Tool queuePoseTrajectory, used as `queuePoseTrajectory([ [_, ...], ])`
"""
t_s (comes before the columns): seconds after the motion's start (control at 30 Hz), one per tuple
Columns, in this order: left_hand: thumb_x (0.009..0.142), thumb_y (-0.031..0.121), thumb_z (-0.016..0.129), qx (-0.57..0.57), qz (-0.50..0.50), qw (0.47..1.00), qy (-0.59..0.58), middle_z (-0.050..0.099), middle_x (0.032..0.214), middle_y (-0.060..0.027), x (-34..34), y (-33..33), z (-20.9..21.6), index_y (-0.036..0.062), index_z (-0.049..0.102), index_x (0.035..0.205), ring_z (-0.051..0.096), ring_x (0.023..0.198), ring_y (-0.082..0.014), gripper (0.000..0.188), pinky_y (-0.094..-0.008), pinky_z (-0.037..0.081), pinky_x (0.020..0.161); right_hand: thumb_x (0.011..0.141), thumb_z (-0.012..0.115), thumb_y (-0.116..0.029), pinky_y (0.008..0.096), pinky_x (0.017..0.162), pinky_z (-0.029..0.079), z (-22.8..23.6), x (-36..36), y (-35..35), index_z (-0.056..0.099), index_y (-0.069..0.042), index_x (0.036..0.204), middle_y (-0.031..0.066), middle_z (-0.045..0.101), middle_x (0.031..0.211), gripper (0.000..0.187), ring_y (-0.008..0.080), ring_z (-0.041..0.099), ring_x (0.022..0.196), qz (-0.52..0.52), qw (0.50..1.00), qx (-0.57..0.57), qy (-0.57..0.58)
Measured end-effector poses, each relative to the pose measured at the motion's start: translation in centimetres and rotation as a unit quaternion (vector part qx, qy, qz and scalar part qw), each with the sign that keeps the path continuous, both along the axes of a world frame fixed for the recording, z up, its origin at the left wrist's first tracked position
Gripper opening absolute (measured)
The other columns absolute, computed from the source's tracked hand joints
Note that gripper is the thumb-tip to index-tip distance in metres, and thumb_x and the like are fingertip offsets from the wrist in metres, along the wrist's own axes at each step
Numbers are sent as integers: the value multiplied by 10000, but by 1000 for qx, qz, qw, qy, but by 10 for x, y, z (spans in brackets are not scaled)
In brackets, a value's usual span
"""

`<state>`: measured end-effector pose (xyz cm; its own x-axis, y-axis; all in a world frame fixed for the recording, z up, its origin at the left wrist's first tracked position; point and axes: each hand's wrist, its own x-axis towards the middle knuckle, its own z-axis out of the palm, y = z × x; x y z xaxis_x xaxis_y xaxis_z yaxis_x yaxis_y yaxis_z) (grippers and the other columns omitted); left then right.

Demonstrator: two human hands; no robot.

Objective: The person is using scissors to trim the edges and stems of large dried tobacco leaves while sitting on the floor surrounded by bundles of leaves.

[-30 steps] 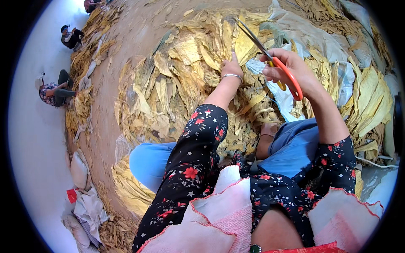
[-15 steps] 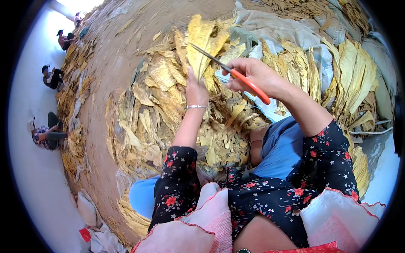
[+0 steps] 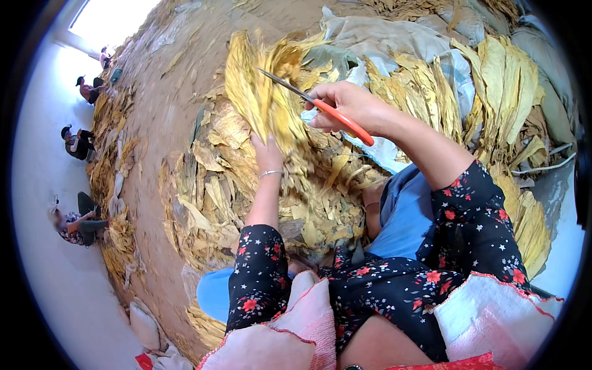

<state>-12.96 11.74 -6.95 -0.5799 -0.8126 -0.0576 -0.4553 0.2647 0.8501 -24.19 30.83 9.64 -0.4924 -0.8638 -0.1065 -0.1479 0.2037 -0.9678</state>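
Observation:
My left hand (image 3: 267, 153) is closed around the lower ends of a bunch of dried yellow tobacco leaves (image 3: 244, 83), which fans upward and is partly blurred. My right hand (image 3: 353, 106) grips a pair of scissors (image 3: 345, 121) by its orange-red handle. The dark blades look closed together and point up and left, in front of the bunch. Whether they touch a leaf I cannot tell. Beneath both hands spreads a heap of dried, crumpled tobacco leaves (image 3: 213, 188).
Pale plastic sacks (image 3: 385, 38) lie beyond the heap. Larger leaves stand fanned at the right (image 3: 507, 92), near a white cord (image 3: 546, 166). My blue-clad knees flank the heap. Along the left wall several people sit by another leaf row (image 3: 120, 166), across a brown floor (image 3: 154, 117).
The left hand and its leaf bunch have shifted left and slightly down, and the bunch has spread wider. The right hand has moved a little left with the scissors. The view has tilted slightly.

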Motion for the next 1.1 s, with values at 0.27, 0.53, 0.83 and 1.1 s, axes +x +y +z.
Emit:
queuePoseTrajectory([
  [0.27, 911, 195, 475, -72, -95, 993, 18, 541, 1201, -266, 13, -9, -19, -38, 317, 1358, 554, 1062, -389, 528, -389, 414, 928, 766, 696, -154, 254, 536, 500, -8, -14, 6, 575, 19, 1031, 66, 642, 750, 339, 113, 618, 623, -17, 1000, 15, -6],
  [0.53, 953, 252, 473, 300, 44, 940, 157, 525, 815, -21, 24, -15, -33, 45, 555, 1067, 490, 685, -142, 250, -284, 464, 714, 770, 715, -177, 273, 568, 496, -9, -13, 3, 598, 14, 1027, 88, 654, 764, 341, 132, 629, 642, -15, 999, 20, 30],
  [0.83, 853, 524, 583, 252, 4, 968, 5, 611, 912, -71, 27, 8, -41, 6, 535, 1163, 588, 785, -190, 605, -316, 491, 794, 804, 686, -153, 247, 557, 476, -18, -22, 4, 570, 13, 1021, 42, 617, 737, 297, 102, 595, 615, -34, 995, 76, 63],
  [1.1, 758, 222, 731, 251, -142, 957, 18, 461, 1266, -264, 19, -6, -93, -133, 338, 1266, 488, 1145, -298, 734, -334, 390, 974, 802, 692, -148, 247, 545, 476, -23, -23, 0, 571, 8, 974, 34, 604, 728, 262, 89, 566, 601, -31, 994, 77, 69],
])
